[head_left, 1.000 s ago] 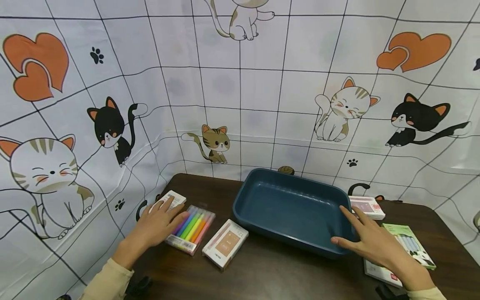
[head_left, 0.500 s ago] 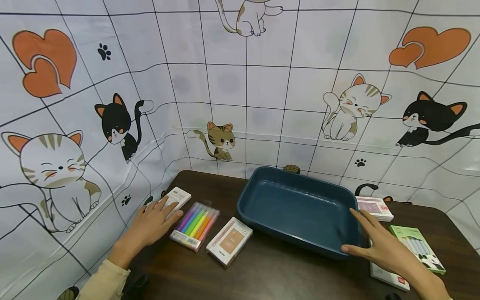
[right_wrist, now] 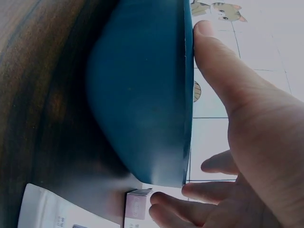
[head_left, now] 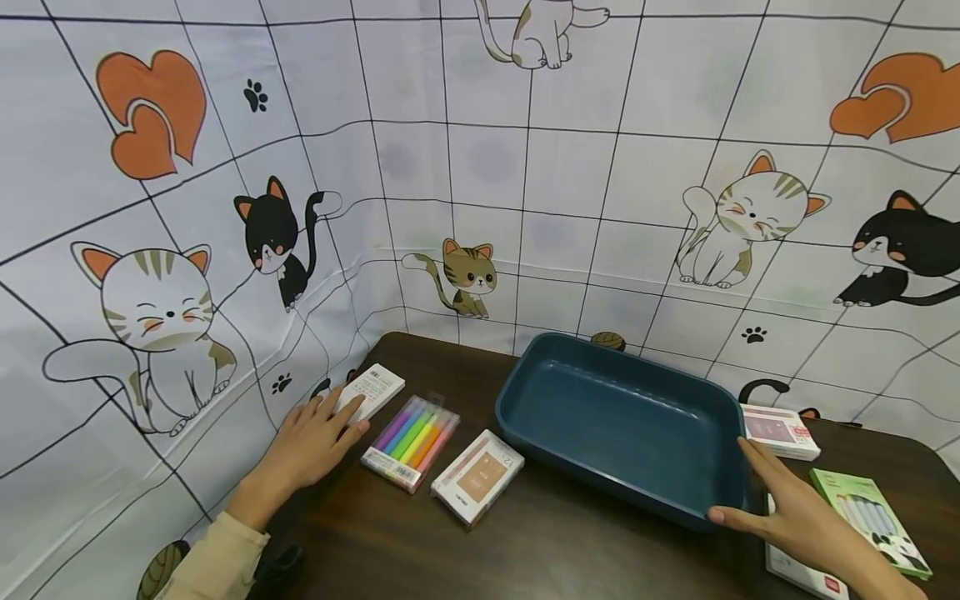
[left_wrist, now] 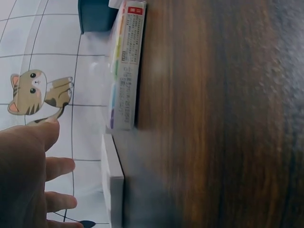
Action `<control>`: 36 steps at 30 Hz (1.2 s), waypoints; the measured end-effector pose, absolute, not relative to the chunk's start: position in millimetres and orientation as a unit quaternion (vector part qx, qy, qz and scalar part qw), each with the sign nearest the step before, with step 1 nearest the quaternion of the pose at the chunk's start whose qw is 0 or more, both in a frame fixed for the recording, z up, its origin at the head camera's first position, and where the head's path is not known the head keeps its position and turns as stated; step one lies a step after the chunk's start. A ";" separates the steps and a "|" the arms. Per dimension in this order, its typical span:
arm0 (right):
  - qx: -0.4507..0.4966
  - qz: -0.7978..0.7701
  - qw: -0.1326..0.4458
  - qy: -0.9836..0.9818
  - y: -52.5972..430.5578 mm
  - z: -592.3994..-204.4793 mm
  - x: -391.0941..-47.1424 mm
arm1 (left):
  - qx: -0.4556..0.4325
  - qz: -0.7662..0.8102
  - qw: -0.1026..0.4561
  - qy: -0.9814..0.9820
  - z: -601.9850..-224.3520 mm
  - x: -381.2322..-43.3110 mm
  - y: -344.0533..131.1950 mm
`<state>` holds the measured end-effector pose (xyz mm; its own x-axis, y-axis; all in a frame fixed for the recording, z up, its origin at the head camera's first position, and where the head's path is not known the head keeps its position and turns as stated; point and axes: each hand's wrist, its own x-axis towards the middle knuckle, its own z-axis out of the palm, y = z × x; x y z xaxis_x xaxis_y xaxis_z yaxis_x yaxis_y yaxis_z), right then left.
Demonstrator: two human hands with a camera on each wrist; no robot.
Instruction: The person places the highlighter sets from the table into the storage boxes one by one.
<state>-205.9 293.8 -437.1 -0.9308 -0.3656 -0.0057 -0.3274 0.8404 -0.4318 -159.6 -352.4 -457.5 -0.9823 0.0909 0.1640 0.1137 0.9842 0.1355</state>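
In the head view my left hand (head_left: 311, 442) is over the white box (head_left: 371, 392) at the back left, its fingers loosely extended. The left wrist view shows these fingers apart from the white box (left_wrist: 111, 183). A clear pack of rainbow-coloured pens (head_left: 411, 442) lies beside that hand. My right hand (head_left: 795, 512) is at the right end of the deep blue tray (head_left: 622, 492), fingers spread. Its thumb touches the tray rim in the right wrist view, with the other fingers around the corner of the blue tray (right_wrist: 142, 95).
A white box with a tan panel (head_left: 477, 479) lies left of the tray on the dark wooden table (head_left: 570, 558). To the right are a white box with a pink panel (head_left: 780, 431), a green pen box (head_left: 870, 521) and a partly hidden white box (head_left: 806, 575).
The head view has turned left, so the scene slides rightward. My right hand has drawn back slightly, from over the tray's right end to its rim. The left hand stays near the white box.
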 end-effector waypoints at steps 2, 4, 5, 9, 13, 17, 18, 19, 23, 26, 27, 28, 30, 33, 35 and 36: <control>-0.172 -0.222 0.051 0.958 294.4 -438.5 -205.7 | -0.053 -0.075 0.076 -0.993 -460.9 -161.3 -356.0; -0.168 -0.229 0.055 0.957 294.7 -439.7 -205.3 | -0.052 -0.082 0.072 -0.993 -461.9 -162.1 -358.8; -0.166 -0.234 0.056 0.956 294.8 -440.3 -205.0 | -0.051 -0.088 0.070 -0.992 -461.8 -162.4 -359.8; -0.166 -0.240 0.052 0.955 295.3 -441.8 -204.3 | -0.049 -0.104 0.061 -0.991 -457.8 -162.9 -360.2; -0.167 -0.230 0.042 0.958 296.6 -443.6 -205.0 | -0.050 -0.118 0.053 -0.990 -457.8 -164.6 -359.3; -0.167 -0.241 0.047 0.955 297.1 -445.6 -204.4 | -0.053 -0.133 0.060 -0.988 -460.5 -168.2 -359.6; -0.167 -0.248 0.050 0.953 297.2 -445.9 -204.2 | -0.054 -0.139 0.063 -0.987 -461.6 -169.7 -359.9; -0.168 -0.253 0.053 0.951 297.4 -446.1 -204.0 | -0.056 -0.145 0.066 -0.986 -463.1 -171.6 -360.6; -0.166 -0.264 0.059 0.948 298.0 -445.8 -203.5 | -0.059 -0.158 0.082 -0.982 -468.3 -182.1 -361.8; -0.164 -0.265 0.060 0.948 298.6 -445.8 -203.5 | -0.041 -0.161 0.092 -0.982 -469.2 -189.8 -359.9; -0.162 -0.266 0.062 0.948 298.6 -446.0 -203.5 | -0.031 -0.160 0.092 -0.982 -469.0 -191.5 -358.9; -0.161 -0.268 0.063 0.948 298.6 -446.3 -203.4 | -0.020 -0.159 0.091 -0.983 -468.6 -192.9 -357.7; -0.157 -0.270 0.065 0.948 298.2 -447.1 -202.9 | 0.003 -0.158 0.086 -0.984 -467.4 -194.5 -354.9; -0.156 -0.273 0.066 0.947 297.7 -448.4 -202.2 | 0.024 -0.154 0.076 -0.985 -469.2 -196.3 -353.1; -0.158 -0.273 0.065 0.947 297.4 -448.6 -202.4 | 0.033 -0.157 0.073 -0.984 -470.7 -197.1 -352.9; -0.159 -0.272 0.064 0.947 297.4 -448.5 -202.7 | 0.036 -0.158 0.071 -0.984 -471.5 -197.5 -353.0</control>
<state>-202.7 297.4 -448.5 -0.9411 -0.3366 -0.0335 -0.2673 0.8008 -0.5359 -197.5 -353.0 -471.5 -0.9872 -0.0936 0.1290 -0.0484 0.9472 0.3169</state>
